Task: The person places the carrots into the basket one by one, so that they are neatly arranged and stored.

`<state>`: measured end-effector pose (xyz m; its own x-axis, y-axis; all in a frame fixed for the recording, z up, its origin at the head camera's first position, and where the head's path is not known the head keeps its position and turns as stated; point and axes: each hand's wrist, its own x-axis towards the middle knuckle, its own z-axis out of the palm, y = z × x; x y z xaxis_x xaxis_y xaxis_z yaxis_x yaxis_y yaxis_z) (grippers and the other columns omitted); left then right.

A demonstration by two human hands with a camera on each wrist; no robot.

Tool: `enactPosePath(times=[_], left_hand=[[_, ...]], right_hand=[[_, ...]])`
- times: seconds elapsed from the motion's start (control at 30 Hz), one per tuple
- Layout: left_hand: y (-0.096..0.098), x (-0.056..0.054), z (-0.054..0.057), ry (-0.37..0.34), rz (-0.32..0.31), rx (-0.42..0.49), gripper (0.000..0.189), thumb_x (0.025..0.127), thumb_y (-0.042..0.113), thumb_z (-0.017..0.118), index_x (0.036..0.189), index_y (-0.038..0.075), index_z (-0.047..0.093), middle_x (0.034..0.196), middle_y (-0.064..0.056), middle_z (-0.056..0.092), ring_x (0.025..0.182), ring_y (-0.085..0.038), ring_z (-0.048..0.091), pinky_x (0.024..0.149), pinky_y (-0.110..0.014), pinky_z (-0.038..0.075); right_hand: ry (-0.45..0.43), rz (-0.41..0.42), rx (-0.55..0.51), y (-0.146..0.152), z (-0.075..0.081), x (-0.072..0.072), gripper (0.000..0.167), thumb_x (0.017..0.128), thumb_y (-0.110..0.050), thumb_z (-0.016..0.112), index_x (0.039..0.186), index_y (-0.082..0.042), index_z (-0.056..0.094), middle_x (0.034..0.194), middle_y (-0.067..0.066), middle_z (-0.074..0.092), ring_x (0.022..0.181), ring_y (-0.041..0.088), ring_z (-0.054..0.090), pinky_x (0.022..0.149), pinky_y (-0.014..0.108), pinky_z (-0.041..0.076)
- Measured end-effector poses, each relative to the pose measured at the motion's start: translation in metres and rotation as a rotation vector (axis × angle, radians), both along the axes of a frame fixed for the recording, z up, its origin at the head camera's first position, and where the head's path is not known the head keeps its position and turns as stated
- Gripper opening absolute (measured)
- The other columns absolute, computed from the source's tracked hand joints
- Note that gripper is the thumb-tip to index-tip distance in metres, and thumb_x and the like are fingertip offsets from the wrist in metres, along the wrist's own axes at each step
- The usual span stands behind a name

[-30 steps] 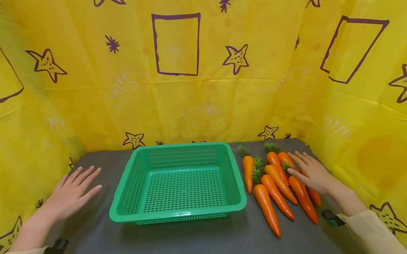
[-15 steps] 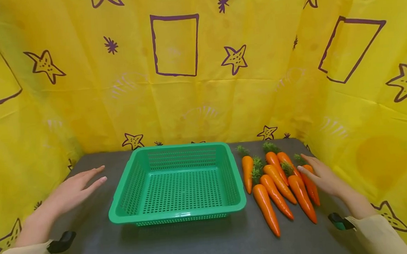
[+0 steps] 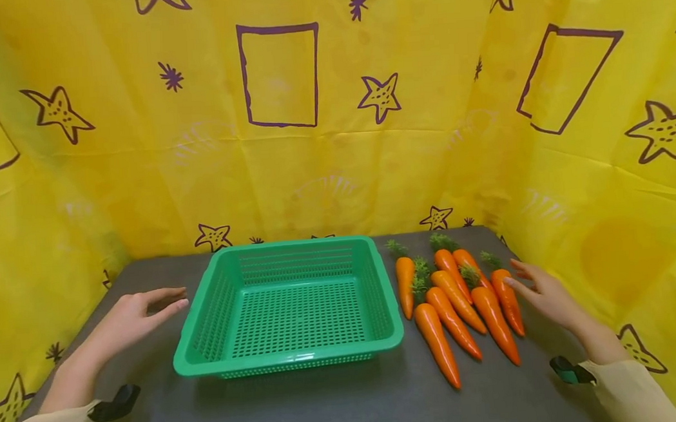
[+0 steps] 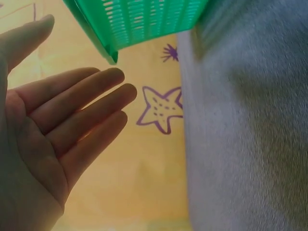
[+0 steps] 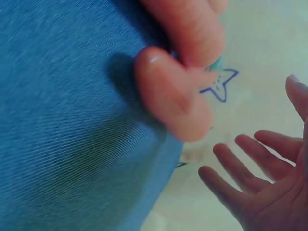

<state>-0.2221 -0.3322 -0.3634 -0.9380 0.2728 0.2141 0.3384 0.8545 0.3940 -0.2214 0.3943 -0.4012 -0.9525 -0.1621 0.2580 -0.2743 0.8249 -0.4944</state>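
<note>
A green plastic basket (image 3: 300, 355) with slotted walls stands on the dark table, with nothing in it. Just left of its rim is my left hand (image 3: 132, 320), thumb toward the basket; the left wrist view shows its fingers (image 4: 91, 103) straight and the palm bare. Several orange carrots (image 3: 436, 340) with green tops lie in a loose group right of the basket. Beside the rightmost carrot (image 3: 507, 300) is my right hand (image 3: 549, 298), holding nothing. Its fingers (image 5: 240, 168) are spread in the right wrist view, where the carrots look pale and pinkish.
A dark grey cloth (image 3: 304, 413) covers the table. Yellow curtains (image 3: 289, 175) with purple stars and rectangles hang at the back and on both sides. Black straps (image 3: 115, 403) sit at both wrists, by the beige sleeves.
My left hand has moved right toward the basket and turned thumb-up. My right hand has drawn off the carrots to their right side. The head view has shifted slightly.
</note>
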Motion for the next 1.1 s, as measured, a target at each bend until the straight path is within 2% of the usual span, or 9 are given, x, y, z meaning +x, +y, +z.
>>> enactPosePath(times=[0.2,0.33,0.43,0.6,0.77,0.93,1.0,1.1], left_hand=[[0.001,0.003,-0.005,-0.005,-0.010,0.061,0.044,0.091,0.043,0.061,0.126,0.015,0.062,0.114,-0.006,0.069,0.095,-0.014,0.068,0.076,-0.032,0.054],[0.000,0.005,-0.006,-0.017,-0.016,0.109,0.044,0.089,0.041,0.064,0.126,0.017,0.062,0.110,-0.003,0.071,0.091,-0.003,0.067,0.074,-0.024,0.052],[-0.001,0.006,-0.008,-0.040,-0.018,0.136,0.044,0.089,0.040,0.065,0.127,0.018,0.061,0.109,-0.002,0.071,0.090,-0.002,0.067,0.072,-0.023,0.052],[0.000,0.006,-0.011,-0.068,-0.008,0.162,0.044,0.088,0.041,0.066,0.126,0.021,0.061,0.107,0.000,0.072,0.089,-0.001,0.067,0.072,-0.023,0.052],[0.003,0.004,-0.009,-0.079,0.001,0.178,0.046,0.086,0.043,0.067,0.126,0.021,0.061,0.105,0.000,0.072,0.088,-0.004,0.068,0.072,-0.024,0.053],[0.005,0.001,-0.009,-0.111,-0.002,0.207,0.048,0.085,0.044,0.068,0.127,0.021,0.060,0.104,0.000,0.072,0.088,-0.001,0.067,0.073,-0.024,0.053],[0.006,0.000,-0.010,-0.123,-0.003,0.216,0.049,0.085,0.044,0.068,0.127,0.021,0.060,0.104,0.001,0.072,0.088,0.000,0.067,0.073,-0.023,0.053],[0.006,-0.003,-0.011,-0.136,-0.009,0.221,0.049,0.085,0.043,0.068,0.127,0.020,0.060,0.105,0.000,0.072,0.088,0.000,0.067,0.073,-0.023,0.053]], right_hand=[[-0.033,-0.038,-0.017,0.011,-0.007,-0.001,0.060,0.100,-0.030,0.049,0.141,0.010,0.034,0.133,0.035,0.046,0.111,0.051,0.053,0.083,0.058,0.048],[-0.072,-0.053,-0.003,0.017,-0.011,-0.004,0.062,0.100,-0.033,0.048,0.141,0.011,0.034,0.132,0.033,0.049,0.111,0.048,0.055,0.084,0.053,0.049],[-0.117,-0.047,-0.027,0.019,-0.015,-0.007,0.064,0.100,-0.034,0.047,0.141,0.012,0.031,0.132,0.032,0.049,0.111,0.046,0.056,0.082,0.046,0.052],[-0.191,-0.008,-0.129,0.021,-0.022,-0.012,0.064,0.101,-0.031,0.047,0.142,0.015,0.027,0.134,0.035,0.045,0.111,0.045,0.056,0.079,0.034,0.056],[-0.211,0.002,-0.165,0.022,-0.027,-0.015,0.063,0.101,-0.029,0.047,0.140,0.017,0.027,0.134,0.038,0.043,0.110,0.043,0.057,0.078,0.029,0.056],[-0.250,-0.005,-0.202,0.025,-0.033,-0.016,0.064,0.100,-0.030,0.048,0.138,0.018,0.031,0.135,0.038,0.042,0.106,0.028,0.062,0.078,0.022,0.055],[-0.269,-0.008,-0.215,0.026,-0.034,-0.016,0.063,0.100,-0.030,0.048,0.137,0.018,0.032,0.135,0.037,0.042,0.105,0.023,0.063,0.079,0.022,0.055],[-0.289,-0.025,-0.217,0.027,-0.036,-0.015,0.063,0.099,-0.030,0.049,0.137,0.018,0.033,0.135,0.037,0.043,0.106,0.023,0.063,0.079,0.023,0.055]])
